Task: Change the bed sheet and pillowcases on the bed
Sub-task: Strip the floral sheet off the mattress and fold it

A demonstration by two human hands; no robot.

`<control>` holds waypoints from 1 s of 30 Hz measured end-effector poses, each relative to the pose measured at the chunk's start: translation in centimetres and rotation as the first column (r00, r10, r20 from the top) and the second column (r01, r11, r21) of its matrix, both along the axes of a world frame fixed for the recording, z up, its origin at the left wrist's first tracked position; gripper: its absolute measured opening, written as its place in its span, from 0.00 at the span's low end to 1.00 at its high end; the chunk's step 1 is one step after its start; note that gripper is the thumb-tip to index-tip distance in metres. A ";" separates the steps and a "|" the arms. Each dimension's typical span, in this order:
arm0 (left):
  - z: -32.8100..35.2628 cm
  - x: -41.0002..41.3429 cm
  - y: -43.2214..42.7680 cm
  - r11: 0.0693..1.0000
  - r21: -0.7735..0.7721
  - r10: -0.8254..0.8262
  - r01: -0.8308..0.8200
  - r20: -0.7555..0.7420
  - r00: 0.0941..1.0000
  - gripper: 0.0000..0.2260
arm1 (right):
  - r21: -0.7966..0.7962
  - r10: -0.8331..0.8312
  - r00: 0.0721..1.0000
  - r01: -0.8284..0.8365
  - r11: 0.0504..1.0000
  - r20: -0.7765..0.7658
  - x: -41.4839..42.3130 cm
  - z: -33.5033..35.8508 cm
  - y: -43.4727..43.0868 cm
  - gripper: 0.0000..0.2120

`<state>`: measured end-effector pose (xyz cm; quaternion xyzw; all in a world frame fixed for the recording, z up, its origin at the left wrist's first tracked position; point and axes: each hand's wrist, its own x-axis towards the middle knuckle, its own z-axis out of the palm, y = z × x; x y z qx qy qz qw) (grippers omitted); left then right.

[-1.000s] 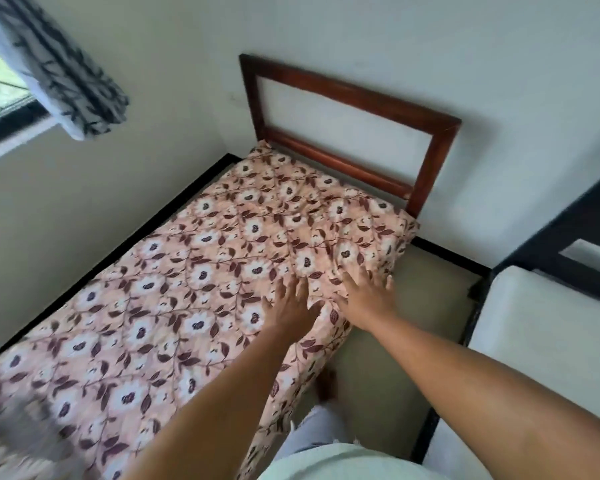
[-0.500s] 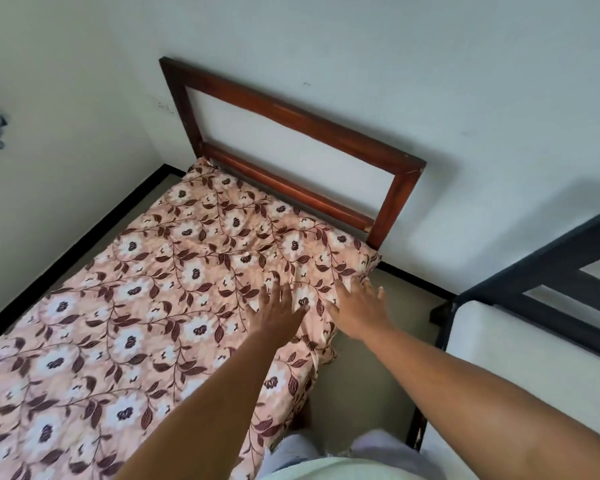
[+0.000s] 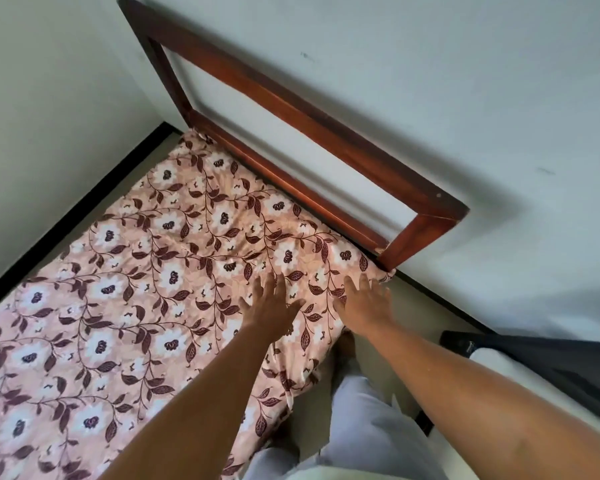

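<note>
A pink bed sheet (image 3: 146, 299) with white flowers and dark brown leaves covers the mattress up to the brown wooden headboard (image 3: 302, 133). My left hand (image 3: 271, 306) lies flat on the sheet near the bed's right edge, fingers spread. My right hand (image 3: 364, 303) presses flat on the sheet's right edge close to the headboard corner, fingers apart. Neither hand holds anything. The sheet hangs over the bed's right side. No pillow is in view.
White walls enclose the bed on the left and behind the headboard. A narrow strip of floor (image 3: 406, 306) runs along the bed's right side, where my legs stand. A second bed with a dark frame (image 3: 534, 351) and white mattress (image 3: 492, 362) is at the right.
Both hands have slid along the sheet toward the headboard corner. The view has swung right, and the window and curtain have left the picture.
</note>
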<state>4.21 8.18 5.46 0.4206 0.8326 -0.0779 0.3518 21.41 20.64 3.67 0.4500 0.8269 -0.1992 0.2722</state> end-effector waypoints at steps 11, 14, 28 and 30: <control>-12.4 -0.5 6.3 0.981 -0.095 0.180 -0.170 0.116 0.977 0.39 | -0.129 -0.126 0.986 0.139 0.982 0.108 -1.6 -14.7 9.2 0.35; -17.2 -1.4 6.9 0.976 -0.116 0.198 -0.182 0.138 0.970 0.42 | -0.107 -0.199 0.974 0.210 0.972 0.108 -1.7 -18.5 9.9 0.37; -27.2 -3.5 6.5 0.996 -0.091 0.035 -0.012 0.251 0.967 0.50 | 0.222 -0.478 0.860 0.509 0.832 -0.179 -1.3 -26.5 12.2 0.12; -27.3 -4.0 6.5 0.989 -0.105 0.135 -0.106 0.322 0.937 0.51 | 0.162 -0.579 0.780 0.620 0.768 -0.237 -1.2 -26.1 12.3 0.11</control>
